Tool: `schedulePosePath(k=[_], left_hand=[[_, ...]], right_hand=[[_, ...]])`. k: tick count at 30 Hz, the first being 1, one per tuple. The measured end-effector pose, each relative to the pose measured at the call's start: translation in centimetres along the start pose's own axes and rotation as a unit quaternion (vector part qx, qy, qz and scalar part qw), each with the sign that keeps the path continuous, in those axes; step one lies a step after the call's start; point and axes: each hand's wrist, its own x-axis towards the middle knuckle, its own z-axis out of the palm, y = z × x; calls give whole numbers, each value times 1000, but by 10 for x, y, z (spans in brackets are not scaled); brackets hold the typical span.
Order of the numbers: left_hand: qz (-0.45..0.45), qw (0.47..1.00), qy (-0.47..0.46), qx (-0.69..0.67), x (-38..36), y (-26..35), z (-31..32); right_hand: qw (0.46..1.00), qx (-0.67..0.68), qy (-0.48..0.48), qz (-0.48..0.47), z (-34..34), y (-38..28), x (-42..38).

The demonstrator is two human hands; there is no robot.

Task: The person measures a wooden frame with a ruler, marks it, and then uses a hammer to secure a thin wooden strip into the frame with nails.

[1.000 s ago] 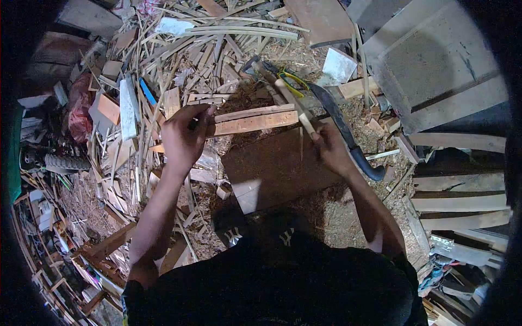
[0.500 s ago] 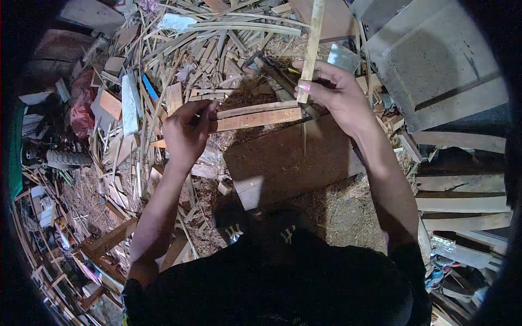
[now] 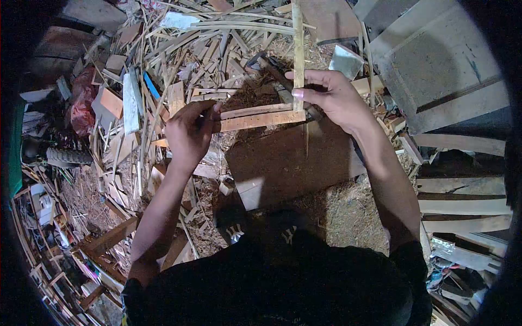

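Dotted orange bar [image 3: 261,120] and pale narrow strip [image 3: 298,49], before the body.
The bar runs lengthwise sideways, pinched by left hand [image 3: 190,130]; the strip points away from the body, pinched by right hand [image 3: 338,100].

A dim workshop floor lay strewn with sawdust and scrap wood.
Strips and offcuts crowded the far side, pale boards [image 3: 462,206] lined the right, a large panel [image 3: 446,65] stood near them, and a small tyre [image 3: 69,157] sat left; light fell unevenly, leaving dark patches.
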Motion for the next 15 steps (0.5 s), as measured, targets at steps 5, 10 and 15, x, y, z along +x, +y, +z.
schedulePosePath(k=[5, 10, 15], left_hand=[[-2, 1000, 2, -8, -1, 4, -1], [9, 1000, 5, -3, -3, -2, 2], [-3, 1000, -5, -18, -3, 3, 0]], right_hand=[[999, -29, 1, -13, 3, 1, 3], [999, -25, -25, -19, 1, 5, 6], [999, -15, -38, -13, -3, 9, 5]])
